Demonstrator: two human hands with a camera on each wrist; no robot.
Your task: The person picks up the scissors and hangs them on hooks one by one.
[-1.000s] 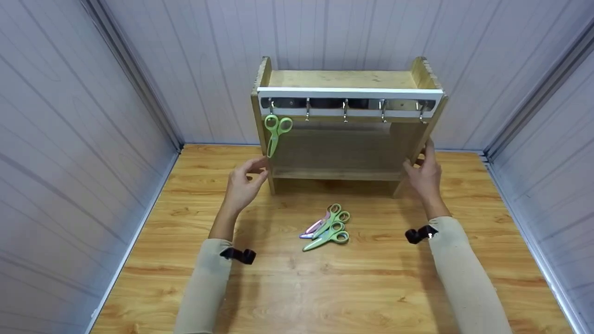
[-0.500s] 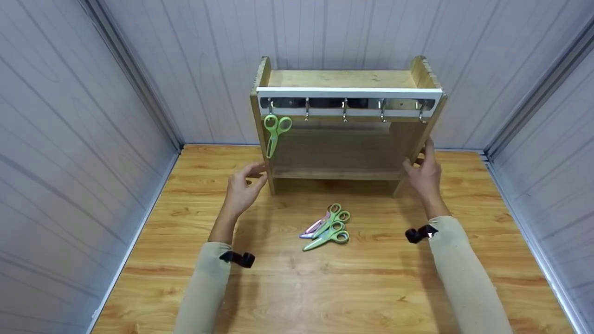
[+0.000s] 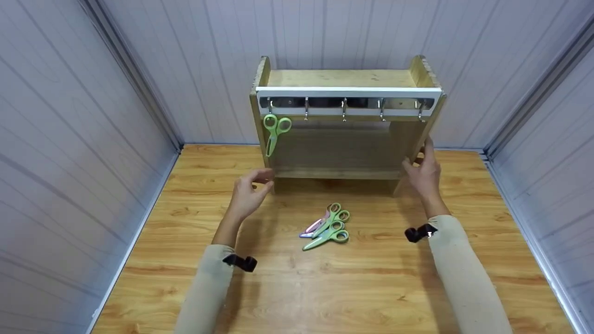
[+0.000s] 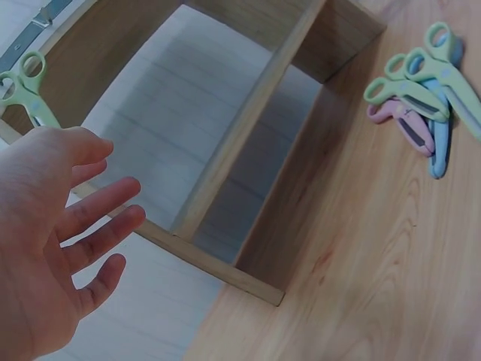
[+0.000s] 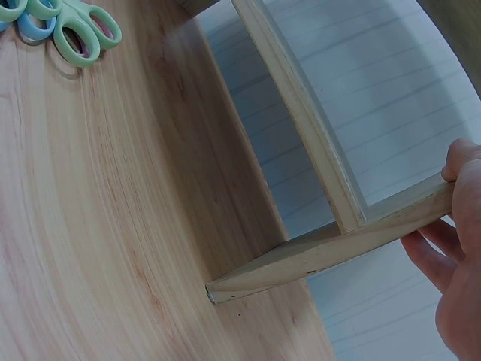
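My right hand (image 3: pixel 424 178) grips the right side panel of a small wooden shelf (image 3: pixel 343 78); in the right wrist view the thumb is on one face and fingers (image 5: pixel 428 259) on the other. Beside the left side panel hovers my left hand (image 3: pixel 248 195), holding nothing, its fingers (image 4: pixel 98 244) loosely bent and spread in the left wrist view. A pair of green scissors (image 3: pixel 272 134) hangs by a handle loop from the leftmost hook of the white hook rail (image 3: pixel 325 90). On the floor before the shelf, more scissors (image 3: pixel 330 235) lie overlapped, green, pink and blue.
Several metal hooks (image 3: pixel 344 111) line the rail to the right of the hanging scissors. The shelf stands on a wood-grain floor (image 3: pixel 371 278), close to the white panelled back wall (image 3: pixel 222 69). Side walls (image 3: pixel 83 162) rise at left and right.
My left hand has moved off the shelf's left edge, slightly down and to the right. The right hand keeps its grip, and the hanging scissors stay on the hook.
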